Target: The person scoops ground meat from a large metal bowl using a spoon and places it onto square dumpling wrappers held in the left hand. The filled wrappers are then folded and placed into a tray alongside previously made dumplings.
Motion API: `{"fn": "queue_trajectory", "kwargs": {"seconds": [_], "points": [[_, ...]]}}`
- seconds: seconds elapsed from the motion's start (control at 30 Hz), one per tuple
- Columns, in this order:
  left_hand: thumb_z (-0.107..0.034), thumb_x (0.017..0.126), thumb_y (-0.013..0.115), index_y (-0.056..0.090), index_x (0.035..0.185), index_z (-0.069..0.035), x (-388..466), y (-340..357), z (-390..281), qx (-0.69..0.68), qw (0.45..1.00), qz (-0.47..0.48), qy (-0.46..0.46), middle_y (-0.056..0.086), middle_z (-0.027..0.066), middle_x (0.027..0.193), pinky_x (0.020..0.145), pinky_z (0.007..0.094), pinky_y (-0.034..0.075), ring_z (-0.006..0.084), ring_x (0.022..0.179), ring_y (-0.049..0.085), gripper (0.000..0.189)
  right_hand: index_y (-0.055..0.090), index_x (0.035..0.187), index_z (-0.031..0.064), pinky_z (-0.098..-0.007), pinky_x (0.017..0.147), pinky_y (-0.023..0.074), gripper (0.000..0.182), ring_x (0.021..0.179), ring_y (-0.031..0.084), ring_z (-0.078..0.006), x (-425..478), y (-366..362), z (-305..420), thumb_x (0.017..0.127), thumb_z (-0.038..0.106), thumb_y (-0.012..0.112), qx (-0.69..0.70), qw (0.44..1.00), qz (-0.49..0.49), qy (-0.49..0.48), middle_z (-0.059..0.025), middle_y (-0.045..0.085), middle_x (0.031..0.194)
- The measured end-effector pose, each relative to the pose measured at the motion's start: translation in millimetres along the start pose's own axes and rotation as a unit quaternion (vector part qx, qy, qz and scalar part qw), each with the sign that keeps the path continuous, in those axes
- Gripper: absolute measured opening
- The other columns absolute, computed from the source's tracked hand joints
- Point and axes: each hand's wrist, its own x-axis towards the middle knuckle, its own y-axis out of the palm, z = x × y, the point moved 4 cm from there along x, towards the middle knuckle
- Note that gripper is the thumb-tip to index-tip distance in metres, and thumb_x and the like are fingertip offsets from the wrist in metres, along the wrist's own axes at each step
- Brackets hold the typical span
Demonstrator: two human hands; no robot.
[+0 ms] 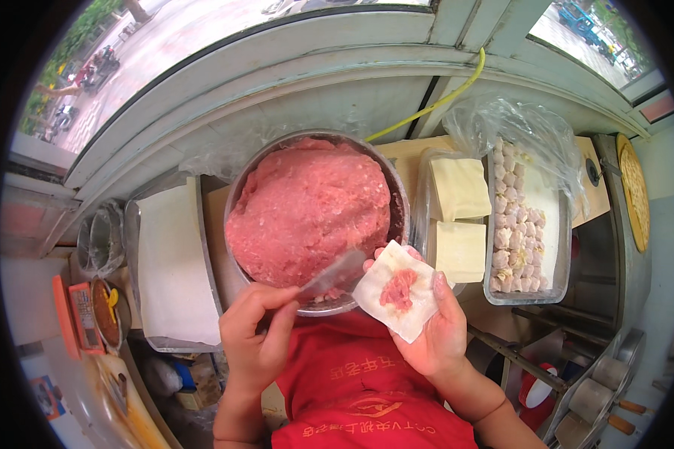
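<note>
On the open palm of my right hand [435,331] lies a square dough wrapper [379,280] with a small lump of ground meat [401,289] near its middle. My left hand [261,331] pinches the end of a flat, thin spatula-like tool [342,268], whose blade is over the bowl's near side. A big metal bowl [231,196] heaped with pink ground meat [314,207] stands in front of me. Two stacks of square wrappers, the far one [461,188] and the near one [460,250], sit right of the bowl.
At the right, a metal tray [563,247] holds rows of filled dumplings [511,236], partly under clear plastic [539,134]. A cloth-lined tray [174,269] stands left of the bowl. Farther left are a bowl of brown sauce [104,314] and a plastic-wrapped container [101,238]. A yellow hose [441,102] runs behind.
</note>
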Motion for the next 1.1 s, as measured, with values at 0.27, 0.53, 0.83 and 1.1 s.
{"fn": "queue_trajectory", "kwargs": {"seconds": [0.27, 0.53, 0.83, 1.1], "points": [[0.001, 0.089, 0.071, 0.072, 0.100, 0.002, -10, 20, -1, -0.048, 0.979, 0.163, -0.112, 0.069, 0.0094, 0.085, 0.065, 0.0253, 0.048, 0.0137, 0.073, 0.064, 0.010, 0.028, 0.157, -0.0021, -0.0521, 0.124, 0.0255, 0.067, 0.149, 0.034, -0.0371, -1, 10, 1, 0.109, 0.043, 0.035, 0.021, 0.998, 0.055, -0.024, -0.0240, 0.036, 0.160], [0.008, 0.083, 0.074, 0.073, 0.098, 0.002, -6, 21, -17, 0.041, 0.993, 0.068, 0.087, 0.069, 0.0119, 0.084, 0.062, 0.0293, 0.051, 0.0215, 0.071, 0.067, 0.016, 0.026, 0.157, -0.0059, -0.0510, 0.124, 0.0256, 0.069, 0.148, 0.037, -0.0355, 0, 3, 4, 0.109, 0.043, 0.033, 0.038, 0.998, 0.053, 0.016, -0.0236, 0.038, 0.158], [0.007, 0.080, 0.077, 0.073, 0.099, -0.001, -6, 21, -16, 0.056, 0.983, 0.045, 0.171, 0.070, 0.0115, 0.083, 0.056, 0.0307, 0.052, 0.0246, 0.066, 0.069, 0.020, 0.030, 0.155, -0.0055, -0.0507, 0.124, 0.0274, 0.070, 0.148, 0.037, -0.0375, -4, 2, 7, 0.109, 0.046, 0.035, 0.035, 0.999, 0.009, -0.025, -0.0215, 0.040, 0.158], [0.007, 0.080, 0.076, 0.073, 0.098, -0.001, -9, 21, -16, 0.107, 0.971, 0.040, 0.208, 0.069, 0.0124, 0.081, 0.056, 0.0307, 0.051, 0.0233, 0.065, 0.067, 0.020, 0.031, 0.154, -0.0074, -0.0543, 0.124, 0.0244, 0.073, 0.149, 0.033, -0.0406, -3, -7, 9, 0.107, 0.049, 0.037, 0.166, 0.979, 0.105, -0.045, -0.0205, 0.042, 0.156]]}}
